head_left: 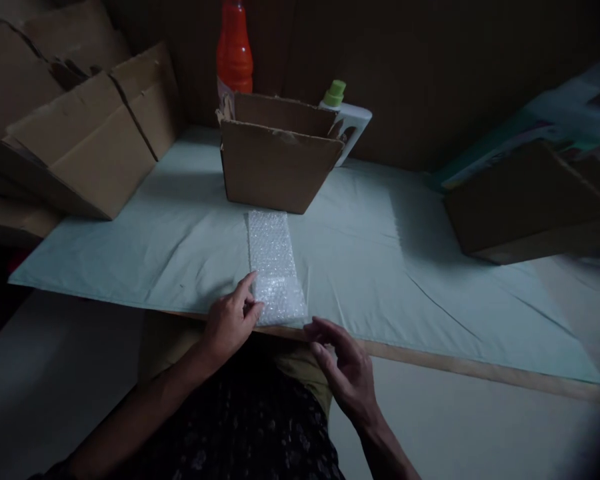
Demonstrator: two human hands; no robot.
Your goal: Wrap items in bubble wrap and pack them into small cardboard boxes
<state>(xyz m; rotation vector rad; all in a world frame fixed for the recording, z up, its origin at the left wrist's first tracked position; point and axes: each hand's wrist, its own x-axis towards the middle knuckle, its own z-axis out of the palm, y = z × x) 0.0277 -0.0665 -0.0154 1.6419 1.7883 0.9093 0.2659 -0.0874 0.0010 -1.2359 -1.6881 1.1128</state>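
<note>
A long strip of bubble wrap lies on the pale green cloth that covers the table, its near end at the table's front edge. My left hand rests on the strip's near left corner, fingers curled and touching it. My right hand hovers just off the table edge, right of the strip's near end, fingers loosely spread and holding nothing.
An open cardboard box stands just beyond the strip, with an orange bottle and a white bottle with a green cap behind it. Flattened cardboard lies at the left, another box at the right.
</note>
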